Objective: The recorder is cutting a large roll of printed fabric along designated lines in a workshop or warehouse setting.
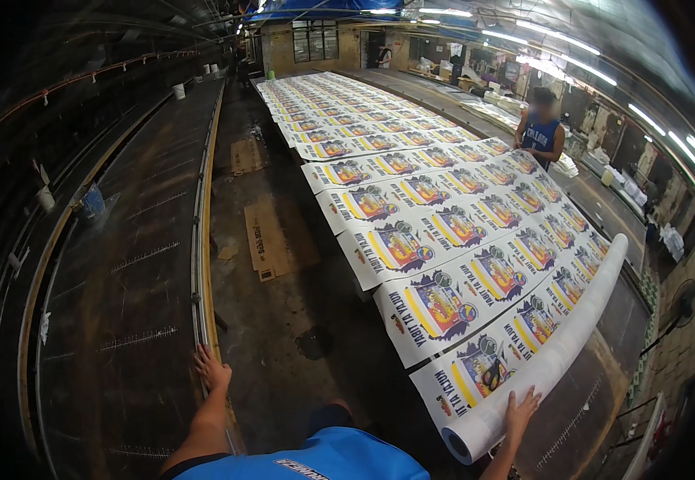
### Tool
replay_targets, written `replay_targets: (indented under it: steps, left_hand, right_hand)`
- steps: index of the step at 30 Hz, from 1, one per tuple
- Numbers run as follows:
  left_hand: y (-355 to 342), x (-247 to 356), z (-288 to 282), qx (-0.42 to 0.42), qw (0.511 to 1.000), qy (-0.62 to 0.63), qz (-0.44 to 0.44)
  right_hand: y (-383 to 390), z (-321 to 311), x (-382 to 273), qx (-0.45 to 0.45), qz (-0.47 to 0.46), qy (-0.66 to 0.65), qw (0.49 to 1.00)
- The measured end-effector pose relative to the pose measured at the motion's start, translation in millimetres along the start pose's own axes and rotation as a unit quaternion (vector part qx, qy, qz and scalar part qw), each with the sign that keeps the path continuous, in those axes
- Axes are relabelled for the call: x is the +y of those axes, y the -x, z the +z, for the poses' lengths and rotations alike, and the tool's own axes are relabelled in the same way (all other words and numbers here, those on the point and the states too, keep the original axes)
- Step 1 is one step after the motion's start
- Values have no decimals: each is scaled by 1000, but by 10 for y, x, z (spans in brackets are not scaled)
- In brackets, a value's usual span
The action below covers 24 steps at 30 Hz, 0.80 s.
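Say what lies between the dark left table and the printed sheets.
In the head view: dark floor with flattened brown cardboard and a darker patch; nearest, the person's blue shirt.

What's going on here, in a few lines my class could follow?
The person's right hand rests on a thick white roll lying across white sheets with repeated colourful prints, spread along a long table. Dark-handled scissors lie on the prints beside the roll. The left hand touches the railed edge of a long dark table. A co-worker in a blue sleeveless top stands at the sheets' far right side.
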<state>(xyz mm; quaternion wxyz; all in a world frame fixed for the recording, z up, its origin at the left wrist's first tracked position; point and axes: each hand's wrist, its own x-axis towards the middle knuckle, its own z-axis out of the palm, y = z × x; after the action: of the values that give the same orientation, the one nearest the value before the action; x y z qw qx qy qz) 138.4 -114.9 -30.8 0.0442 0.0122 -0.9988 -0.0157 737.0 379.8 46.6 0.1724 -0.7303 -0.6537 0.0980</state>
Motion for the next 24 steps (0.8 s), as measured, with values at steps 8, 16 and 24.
replay_targets:
  steps: [8, 16, 24]
  left_hand:
    - [24, 22, -5, 5, 1000, -9, 0]
    - [20, -5, 18, -5, 1000, 11, -10]
    - [34, -22, 49, 22, 1000, 20, 9]
  right_hand:
    - [24, -549, -430, 177, -75, -170, 967]
    - [-142, -277, -255, 178, -153, -102, 967]
    - [-65, -519, -379, 204, -184, -78, 958]
